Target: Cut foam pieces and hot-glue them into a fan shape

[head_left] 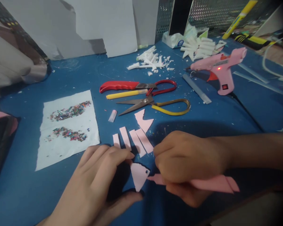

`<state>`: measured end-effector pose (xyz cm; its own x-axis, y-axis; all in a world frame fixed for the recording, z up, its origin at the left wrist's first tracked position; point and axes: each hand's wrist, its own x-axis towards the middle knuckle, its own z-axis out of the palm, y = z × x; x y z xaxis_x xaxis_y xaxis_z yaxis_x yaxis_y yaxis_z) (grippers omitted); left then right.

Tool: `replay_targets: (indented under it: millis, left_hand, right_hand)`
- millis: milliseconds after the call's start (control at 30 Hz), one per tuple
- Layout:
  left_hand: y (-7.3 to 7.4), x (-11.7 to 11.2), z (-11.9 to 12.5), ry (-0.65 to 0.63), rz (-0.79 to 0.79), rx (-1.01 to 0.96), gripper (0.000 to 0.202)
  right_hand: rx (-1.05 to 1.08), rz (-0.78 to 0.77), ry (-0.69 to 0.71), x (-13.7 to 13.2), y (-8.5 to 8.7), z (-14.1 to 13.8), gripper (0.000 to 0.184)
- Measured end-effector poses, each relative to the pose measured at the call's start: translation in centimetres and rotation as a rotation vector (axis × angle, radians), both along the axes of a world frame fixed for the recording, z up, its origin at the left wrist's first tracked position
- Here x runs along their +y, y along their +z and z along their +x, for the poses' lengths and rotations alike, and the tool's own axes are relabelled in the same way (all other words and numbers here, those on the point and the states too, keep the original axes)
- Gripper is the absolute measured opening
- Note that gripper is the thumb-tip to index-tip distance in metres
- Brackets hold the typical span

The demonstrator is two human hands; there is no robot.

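Note:
My left hand pinches a small pink paper piece with a dark edge between thumb and fingers, low in the middle of the view. My right hand is closed around a long pink paper strip that sticks out to the right. The two hands nearly touch over the blue table. Several cut pink paper strips lie just beyond the fingers.
Two pairs of scissors, a red cutter and a yellow stick lie mid-table. A pink glue gun stands at right, its light on. White paper with glitter lies at left. White foam scraps sit behind.

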<state>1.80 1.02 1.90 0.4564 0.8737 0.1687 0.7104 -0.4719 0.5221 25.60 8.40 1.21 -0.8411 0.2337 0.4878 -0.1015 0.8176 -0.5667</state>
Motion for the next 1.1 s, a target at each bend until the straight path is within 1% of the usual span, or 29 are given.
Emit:
replay_targets:
  millis: [67, 200, 400, 567, 667, 833, 967, 1100]
  left_hand:
    - [0.06, 0.02, 0.05, -0.008, 0.008, 0.007, 0.045]
    - [0.15, 0.03, 0.08, -0.017, 0.009, 0.026, 0.046]
    - [0.07, 0.0, 0.02, -0.015, 0.011, 0.011, 0.043]
    - [-0.02, 0.0, 0.05, -0.009, 0.024, 0.007, 0.045]
    - [-0.03, 0.0, 0.08, -0.001, 0.023, 0.004, 0.044]
    - [0.11, 0.04, 0.07, -0.007, 0.016, 0.003, 0.044]
    - [0.14, 0.04, 0.05, -0.009, 0.008, 0.006, 0.045]
    - [0.07, 0.03, 0.1, -0.011, 0.009, 0.004, 0.044]
  right_hand:
    - [0.022, 0.009, 0.019, -0.02, -0.05, -0.06, 0.019]
    - [0.002, 0.017, -0.015, -0.08, -0.19, -0.1, 0.02]
    - [0.053, 0.029, 0.017, -0.09, -0.21, -0.03, 0.018]
    - [0.02, 0.07, -0.039, -0.23, 0.0, -0.01, 0.018]
    - [0.026, 0.093, -0.041, -0.28, 0.01, -0.06, 0.016]
    - [0.073, 0.077, -0.029, -0.2, 0.03, -0.22, 0.022]
    - [0.04, 0.085, -0.069, -0.2, 0.08, -0.28, 0.023]
    - [0.053, 0.077, -0.048, -0.2, -0.06, -0.21, 0.024]
